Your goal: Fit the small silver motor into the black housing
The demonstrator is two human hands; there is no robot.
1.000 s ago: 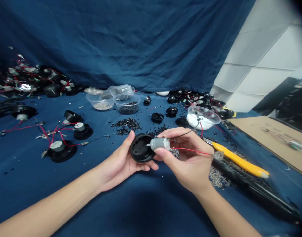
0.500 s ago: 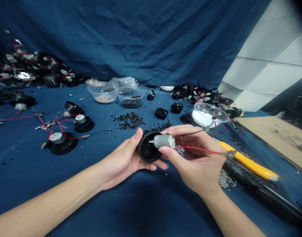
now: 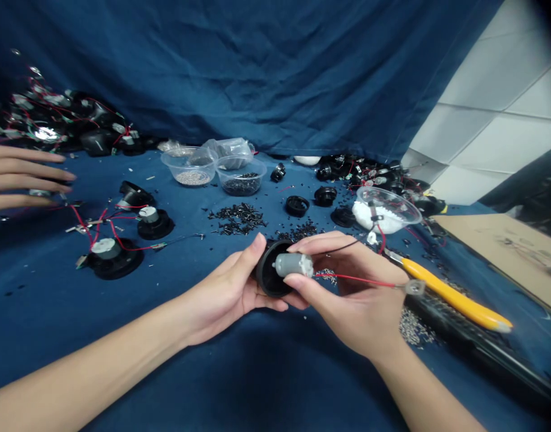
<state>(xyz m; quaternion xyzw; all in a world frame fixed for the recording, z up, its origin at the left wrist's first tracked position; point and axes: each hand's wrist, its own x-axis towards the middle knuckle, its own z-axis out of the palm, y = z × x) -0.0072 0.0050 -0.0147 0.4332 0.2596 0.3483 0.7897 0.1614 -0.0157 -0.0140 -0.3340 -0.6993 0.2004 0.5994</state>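
My left hand (image 3: pixel 239 282) is closed around a round black plastic housing (image 3: pixel 265 277), its hollow side turned toward my right hand. Between the thumb and fingers of my right hand (image 3: pixel 352 294) is a small grey cylindrical motor (image 3: pixel 294 265), tilted, with its narrow end inside the housing's opening. A red wire (image 3: pixel 356 279) and a black wire run from the motor's back end over my right hand. The red wire ends in a small metal tab (image 3: pixel 415 288). Whether the motor touches the housing's inner wall, I cannot tell.
Another person's hand (image 3: pixel 23 175) reaches in at left over wired motor assemblies (image 3: pixel 107 255). Clear bowls (image 3: pixel 242 180) of small parts and loose black screws (image 3: pixel 239 219) lie ahead. A bowl of white material (image 3: pixel 379 216), yellow-handled pliers (image 3: pixel 455 294) and a cardboard box (image 3: pixel 509 246) are right.
The motor's narrow end has moved left, deeper into the housing. Another person's hand has come into view at the left edge.
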